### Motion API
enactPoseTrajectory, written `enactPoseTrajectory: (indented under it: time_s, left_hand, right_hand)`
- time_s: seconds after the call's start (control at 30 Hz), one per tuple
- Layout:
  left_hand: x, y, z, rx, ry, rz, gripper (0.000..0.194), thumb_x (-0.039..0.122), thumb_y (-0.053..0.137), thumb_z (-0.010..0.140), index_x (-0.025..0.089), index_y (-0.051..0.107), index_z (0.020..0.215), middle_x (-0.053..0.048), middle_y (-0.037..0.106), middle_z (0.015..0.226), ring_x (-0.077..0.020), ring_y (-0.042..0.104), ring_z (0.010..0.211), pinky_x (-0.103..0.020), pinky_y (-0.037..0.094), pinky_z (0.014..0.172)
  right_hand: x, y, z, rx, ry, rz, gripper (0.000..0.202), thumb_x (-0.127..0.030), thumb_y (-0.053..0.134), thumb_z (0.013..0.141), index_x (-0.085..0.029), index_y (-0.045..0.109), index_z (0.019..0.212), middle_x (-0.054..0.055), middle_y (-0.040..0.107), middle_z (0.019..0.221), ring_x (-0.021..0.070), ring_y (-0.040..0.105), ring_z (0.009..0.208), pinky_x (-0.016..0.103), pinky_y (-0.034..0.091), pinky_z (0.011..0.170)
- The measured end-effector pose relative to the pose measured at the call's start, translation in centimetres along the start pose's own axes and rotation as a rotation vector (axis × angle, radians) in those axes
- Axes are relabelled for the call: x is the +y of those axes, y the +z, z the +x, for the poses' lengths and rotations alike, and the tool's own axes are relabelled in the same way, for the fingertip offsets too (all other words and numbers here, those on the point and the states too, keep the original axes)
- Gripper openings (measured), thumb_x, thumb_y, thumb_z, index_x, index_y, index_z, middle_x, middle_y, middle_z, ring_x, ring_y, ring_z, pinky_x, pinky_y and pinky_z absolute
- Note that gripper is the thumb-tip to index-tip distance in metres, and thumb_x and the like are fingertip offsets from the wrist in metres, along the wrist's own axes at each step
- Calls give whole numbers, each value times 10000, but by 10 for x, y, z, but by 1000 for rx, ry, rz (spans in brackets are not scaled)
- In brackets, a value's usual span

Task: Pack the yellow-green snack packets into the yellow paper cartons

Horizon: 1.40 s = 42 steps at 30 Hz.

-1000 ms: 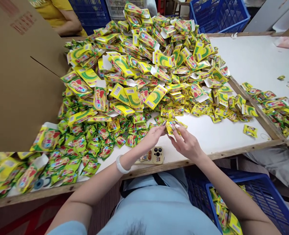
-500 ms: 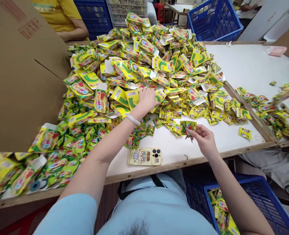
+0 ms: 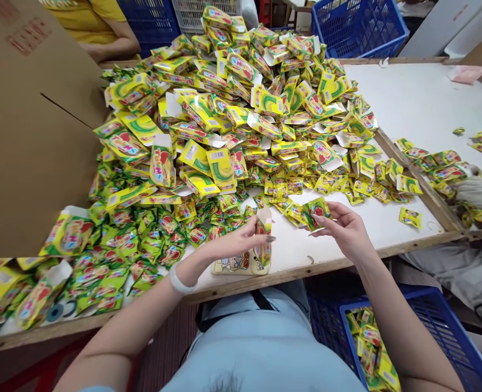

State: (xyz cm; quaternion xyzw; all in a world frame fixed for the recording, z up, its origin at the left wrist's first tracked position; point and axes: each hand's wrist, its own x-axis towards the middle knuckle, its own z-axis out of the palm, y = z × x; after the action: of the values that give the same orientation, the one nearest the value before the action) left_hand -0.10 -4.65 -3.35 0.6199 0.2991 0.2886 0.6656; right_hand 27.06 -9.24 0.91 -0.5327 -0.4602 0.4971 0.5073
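My left hand [image 3: 243,239] is closed round a small yellow-green candy box [image 3: 264,237], held upright with its open end up, over a phone in a yellow cartoon case [image 3: 235,265]. To the right, my right hand [image 3: 342,226] pinches green and yellow candy packets [image 3: 315,212] between thumb and fingers; how many I cannot tell. Behind both hands rises a large heap of candy boxes [image 3: 224,114], many with white end flaps standing open. Loose green packets [image 3: 154,231] spread to the left, and yellow packets [image 3: 290,190] lie before the heap.
A big cardboard carton [image 3: 32,141] stands at the left. A wooden strip [image 3: 424,185] divides the white table [image 3: 412,103]. Below the edge at right is a blue crate [image 3: 440,326] with filled boxes. Another blue crate [image 3: 359,30] and a person in a yellow shirt [image 3: 97,24] are behind.
My left hand has drawn back from the heap with a candy box, down over the phone. My right hand keeps the packets, now turned more face-up.
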Motion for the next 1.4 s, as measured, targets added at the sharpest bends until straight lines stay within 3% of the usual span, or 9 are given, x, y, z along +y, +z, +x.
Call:
enactPoseTrajectory:
  time_s: [0.17, 0.27, 0.37, 0.63, 0.77, 0.9, 1.03, 1.3, 1.4]
  left_hand:
    - [-14, 20, -1, 83, -95, -258, 478, 379, 821, 657, 146, 657, 1040, -115, 720, 1058, -283, 675, 1009, -402, 532, 912]
    - [-15, 29, -1, -51, -71, -379, 336, 355, 758, 695, 153, 680, 953, -114, 736, 1032, -269, 680, 1019, -374, 531, 913]
    - [-12, 36, -2, -228, -148, -424, 322, 385, 738, 727, 141, 627, 905, -84, 716, 846, -211, 689, 767, -333, 555, 725]
    - [8, 42, -9, -202, -87, -143, 728, 230, 776, 692, 206, 365, 1292, 61, 586, 770, -147, 590, 684, -262, 464, 629]
    - [12, 38, -10, -253, -177, -143, 798, 245, 743, 727, 223, 279, 1376, 61, 611, 778, -163, 630, 670, -276, 479, 631]
    - [10, 36, -3, -221, -227, -267, 769, 236, 748, 681, 233, 295, 1302, 63, 636, 817, -152, 648, 685, -288, 509, 670]
    - [9, 34, -2, -221, -206, -286, 684, 216, 731, 683, 228, 335, 1241, 57, 632, 829, -151, 645, 711, -287, 506, 677]
    - [23, 37, -8, -240, -153, 28, 812, 209, 720, 738, 221, 256, 1404, 57, 586, 789, -162, 596, 722, -284, 479, 674]
    - [20, 39, -5, -237, -169, 39, 796, 213, 739, 716, 214, 289, 1373, 53, 595, 794, -175, 611, 722, -284, 480, 652]
  right_hand:
    - [-3, -3, -2, -5, -10, 35, 432, -333, 907, 652, -206, 579, 902, -18, 761, 779, 134, 650, 453, 248, 556, 364]
    - [-10, -2, -4, -43, -32, 8, 382, -354, 885, 685, -203, 630, 926, -11, 766, 817, 117, 619, 418, 270, 562, 369]
    - [-21, 5, -5, -126, -74, -68, 362, -394, 849, 734, -217, 650, 980, -11, 759, 809, 142, 659, 484, 299, 597, 428]
    - [-50, 30, 0, -621, -124, -610, 293, -433, 675, 913, -167, 700, 1034, 12, 701, 754, 115, 627, 578, 217, 502, 522]
    - [-67, 36, 4, -770, -363, -897, 173, -314, 610, 971, -183, 722, 963, 15, 691, 782, 126, 626, 663, 223, 474, 608]
    - [-72, 38, -3, -775, -549, -1161, 161, -203, 551, 987, -188, 709, 959, 42, 686, 842, 151, 650, 720, 241, 465, 650]
    - [-65, 35, -11, -683, -566, -1141, 158, -224, 564, 981, -201, 664, 1102, 37, 715, 891, 167, 669, 747, 244, 473, 647]
    - [-69, 32, 8, -789, -324, -926, 118, -251, 624, 951, -189, 691, 1025, 0, 722, 801, 118, 634, 643, 203, 455, 592]
    - [-71, 41, 11, -850, -357, -972, 80, -144, 636, 912, -180, 702, 942, 12, 728, 837, 128, 651, 706, 216, 461, 643]
